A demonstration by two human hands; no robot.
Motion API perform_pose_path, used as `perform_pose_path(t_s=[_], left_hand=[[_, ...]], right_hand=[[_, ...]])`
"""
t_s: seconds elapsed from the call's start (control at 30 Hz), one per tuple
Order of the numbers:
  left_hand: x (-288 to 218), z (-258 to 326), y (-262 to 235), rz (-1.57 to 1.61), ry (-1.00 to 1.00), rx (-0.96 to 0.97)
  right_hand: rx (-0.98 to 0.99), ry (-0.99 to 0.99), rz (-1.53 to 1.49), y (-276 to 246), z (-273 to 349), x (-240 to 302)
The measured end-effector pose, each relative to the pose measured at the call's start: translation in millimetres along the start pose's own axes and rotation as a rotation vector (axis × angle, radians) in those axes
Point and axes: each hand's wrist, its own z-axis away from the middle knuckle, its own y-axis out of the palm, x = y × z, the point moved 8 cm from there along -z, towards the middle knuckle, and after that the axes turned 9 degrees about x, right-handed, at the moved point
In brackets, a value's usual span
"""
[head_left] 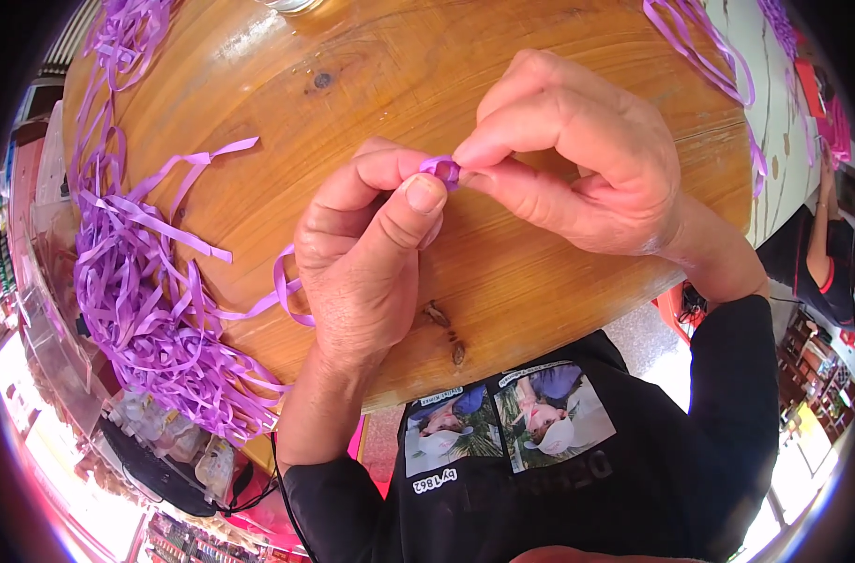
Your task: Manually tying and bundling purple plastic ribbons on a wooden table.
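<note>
A small loop of purple ribbon [438, 167] is held between my two hands above the wooden table. My left hand [366, 239] pinches it between thumb and forefinger, the other fingers curled under. From the right, my right hand [582, 155] has its thumb and forefinger tips pressed together at the loop's right side, pinching the ribbon there. A length of the same ribbon [283, 286] comes out behind my left hand and runs left toward a large tangled heap of purple ribbon [132, 272]. My fingers hide part of the loop.
The round wooden table [540, 324] has its near edge just in front of my body. More purple ribbon [704, 47] hangs at the far right, beside a white marbled surface [774, 122]. A glass object [291, 5] stands at the far edge. Another person's arm [824, 202] shows at the right.
</note>
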Motion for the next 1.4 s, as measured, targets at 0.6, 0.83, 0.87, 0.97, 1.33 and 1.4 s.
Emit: perform_pose_path(t_s=[0.6,0.83,0.87,0.97,1.33,1.4], left_hand=[[3.3,-2.2,2.1,0.060,-0.069,-0.053],[2.9,-3.0,4.6,0.030,-0.084,-0.045],[3.7,-2.7,5.1,0.032,-0.108,-0.045],[3.6,-1.8,6.8,0.012,-0.129,-0.026],[1.9,-0.1,8.4,-0.049,-0.137,-0.004],[1.8,0.9,5.8,-0.061,-0.131,-0.021]], right_hand=[[0.018,-0.127,0.259,-0.7,-0.9,15.1],[-0.059,-0.146,0.260,-0.3,2.3,12.2],[-0.064,-0.150,0.258,-0.6,3.5,11.3],[-0.024,-0.028,0.136,-3.3,2.2,5.9],[0.036,0.404,-0.479,4.1,12.3,-30.7],[0.044,0.434,-0.482,5.0,13.4,-33.2]])
